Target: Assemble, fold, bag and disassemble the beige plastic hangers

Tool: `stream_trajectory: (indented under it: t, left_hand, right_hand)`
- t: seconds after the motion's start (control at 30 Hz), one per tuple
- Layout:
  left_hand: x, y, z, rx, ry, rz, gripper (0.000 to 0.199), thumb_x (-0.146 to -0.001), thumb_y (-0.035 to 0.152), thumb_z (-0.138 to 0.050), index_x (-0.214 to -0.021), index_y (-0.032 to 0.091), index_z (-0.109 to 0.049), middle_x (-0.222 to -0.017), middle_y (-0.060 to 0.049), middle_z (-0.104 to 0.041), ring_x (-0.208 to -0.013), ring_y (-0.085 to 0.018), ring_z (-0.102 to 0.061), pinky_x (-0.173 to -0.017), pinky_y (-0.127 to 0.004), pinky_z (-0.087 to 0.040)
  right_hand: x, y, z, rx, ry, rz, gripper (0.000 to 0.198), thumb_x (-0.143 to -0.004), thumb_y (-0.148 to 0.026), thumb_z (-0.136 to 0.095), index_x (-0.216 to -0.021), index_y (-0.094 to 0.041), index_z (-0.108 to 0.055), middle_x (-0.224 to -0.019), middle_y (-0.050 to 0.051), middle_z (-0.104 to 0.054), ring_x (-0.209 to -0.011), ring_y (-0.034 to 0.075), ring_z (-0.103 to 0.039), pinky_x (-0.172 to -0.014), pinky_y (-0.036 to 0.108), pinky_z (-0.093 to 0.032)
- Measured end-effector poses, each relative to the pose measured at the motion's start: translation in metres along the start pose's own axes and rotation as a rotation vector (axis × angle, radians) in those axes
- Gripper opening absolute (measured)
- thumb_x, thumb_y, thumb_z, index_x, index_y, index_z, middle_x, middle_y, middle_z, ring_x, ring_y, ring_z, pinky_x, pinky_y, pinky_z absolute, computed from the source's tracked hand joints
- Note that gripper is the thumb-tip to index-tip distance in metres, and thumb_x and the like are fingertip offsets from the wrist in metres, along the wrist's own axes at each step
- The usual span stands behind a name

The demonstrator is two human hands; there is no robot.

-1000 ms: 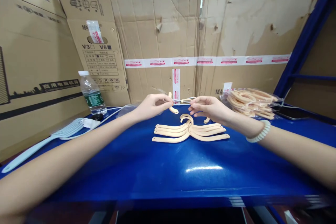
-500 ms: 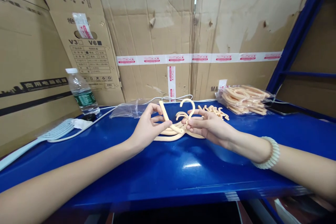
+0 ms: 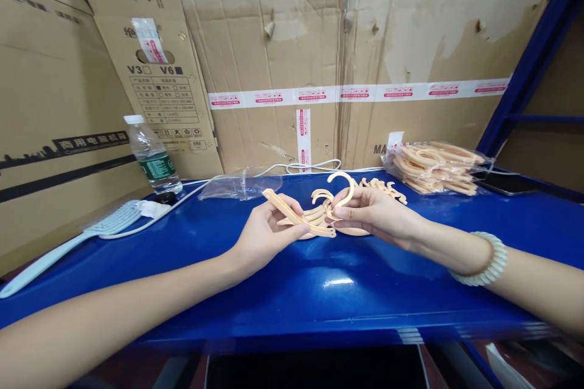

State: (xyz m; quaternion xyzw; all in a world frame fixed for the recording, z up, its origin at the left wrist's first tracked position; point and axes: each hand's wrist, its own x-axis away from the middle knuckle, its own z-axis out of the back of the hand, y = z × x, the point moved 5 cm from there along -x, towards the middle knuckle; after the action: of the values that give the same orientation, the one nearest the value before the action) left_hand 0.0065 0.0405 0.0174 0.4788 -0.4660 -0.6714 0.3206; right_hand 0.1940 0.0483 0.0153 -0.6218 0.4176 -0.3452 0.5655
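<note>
My left hand (image 3: 269, 231) is closed around a cream-coloured hanger arm (image 3: 292, 215), which slants down to the right. Facing it, my right hand (image 3: 378, 216) pinches a curved hanger hook (image 3: 349, 185) of the same colour, its open curl pointing up and to the left. A small gap seems to lie between the hook's base and the arm's end. Behind and below both hands, a pile of hangers (image 3: 314, 214) rests on the blue table, partly hidden by my fingers. Several loose hooks (image 3: 385, 188) lie just beyond my right hand.
A clear bag of hanger parts (image 3: 433, 167) sits at the back right by a dark phone (image 3: 511, 182). At the left are a water bottle (image 3: 157, 164), a light blue hairbrush (image 3: 86, 240) and a white cable (image 3: 187, 199). An empty plastic bag (image 3: 237, 185) lies behind my left hand.
The hanger arm in my left hand has turned from steep to a flatter slant, showing its grooved side. The hook remains in my right hand, and the view has shifted slightly.
</note>
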Motion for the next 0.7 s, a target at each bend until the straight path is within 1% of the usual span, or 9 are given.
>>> stream_trajectory:
  t: [0.1, 0.17, 0.23, 0.33, 0.5, 0.6, 0.7]
  left_hand:
    - [0.003, 0.003, -0.002, -0.071, -0.017, -0.033, 0.025, -0.068, 0.026, -0.076, -0.078, 0.018, -0.054, -0.072, 0.003, -0.057, -0.074, -0.017, -0.064, -0.067, -0.028, -0.052]
    - [0.003, 0.005, -0.002, -0.105, -0.016, -0.070, 0.023, -0.070, 0.026, -0.074, -0.075, 0.018, -0.053, -0.071, 0.002, -0.055, -0.072, -0.016, -0.061, -0.064, -0.027, -0.049]
    - [0.003, 0.006, -0.002, -0.117, -0.016, -0.115, 0.022, -0.070, 0.025, -0.073, -0.072, 0.018, -0.052, -0.072, 0.002, -0.054, -0.071, -0.014, -0.058, -0.064, -0.026, -0.047]
    - [0.004, 0.006, -0.004, -0.122, -0.035, -0.164, 0.020, -0.072, 0.023, -0.072, -0.072, 0.018, -0.053, -0.072, 0.002, -0.053, -0.071, -0.013, -0.055, -0.064, -0.026, -0.046]
    - [0.007, 0.007, -0.006, -0.146, -0.085, -0.212, 0.016, -0.077, 0.019, -0.069, -0.075, 0.018, -0.054, -0.076, 0.000, -0.056, -0.073, -0.014, -0.056, -0.066, -0.026, -0.046]
    - [0.010, 0.009, -0.007, -0.175, -0.111, -0.242, 0.015, -0.080, 0.019, -0.067, -0.075, 0.018, -0.054, -0.077, 0.000, -0.056, -0.073, -0.014, -0.056, -0.067, -0.027, -0.046]
    - [0.013, 0.014, -0.007, -0.269, -0.123, -0.320, 0.015, -0.082, 0.019, -0.067, -0.073, 0.018, -0.054, -0.078, -0.002, -0.057, -0.076, -0.016, -0.058, -0.073, -0.031, -0.047]
  right_hand:
    - [0.000, -0.001, -0.001, -0.007, -0.117, -0.078, 0.031, -0.066, -0.029, -0.088, -0.084, -0.015, -0.067, -0.088, 0.004, -0.072, -0.087, 0.016, -0.068, -0.082, 0.025, -0.056]
    - [0.002, -0.002, -0.003, -0.033, -0.206, -0.121, 0.029, -0.069, -0.028, -0.086, -0.085, -0.014, -0.066, -0.091, 0.005, -0.070, -0.090, 0.017, -0.067, -0.083, 0.028, -0.057]
    - [0.004, -0.003, -0.004, -0.051, -0.259, -0.143, 0.026, -0.073, -0.027, -0.084, -0.085, -0.014, -0.064, -0.091, 0.005, -0.069, -0.091, 0.018, -0.067, -0.083, 0.030, -0.057]
    - [0.005, -0.002, -0.006, -0.052, -0.291, -0.169, 0.024, -0.077, -0.025, -0.081, -0.086, -0.013, -0.063, -0.091, 0.006, -0.069, -0.091, 0.020, -0.068, -0.083, 0.030, -0.057]
    - [0.005, 0.002, -0.009, -0.060, -0.337, -0.213, 0.027, -0.077, -0.027, -0.080, -0.088, -0.012, -0.060, -0.088, 0.007, -0.070, -0.089, 0.022, -0.071, -0.077, 0.027, -0.059]
    - [0.004, 0.004, -0.010, -0.054, -0.333, -0.216, 0.028, -0.076, -0.026, -0.081, -0.086, -0.012, -0.060, -0.084, 0.006, -0.069, -0.083, 0.021, -0.072, -0.075, 0.026, -0.059]
    - [0.003, 0.006, -0.009, -0.044, -0.304, -0.201, 0.029, -0.073, -0.026, -0.084, -0.084, -0.012, -0.060, -0.081, 0.005, -0.069, -0.078, 0.019, -0.072, -0.072, 0.025, -0.059]
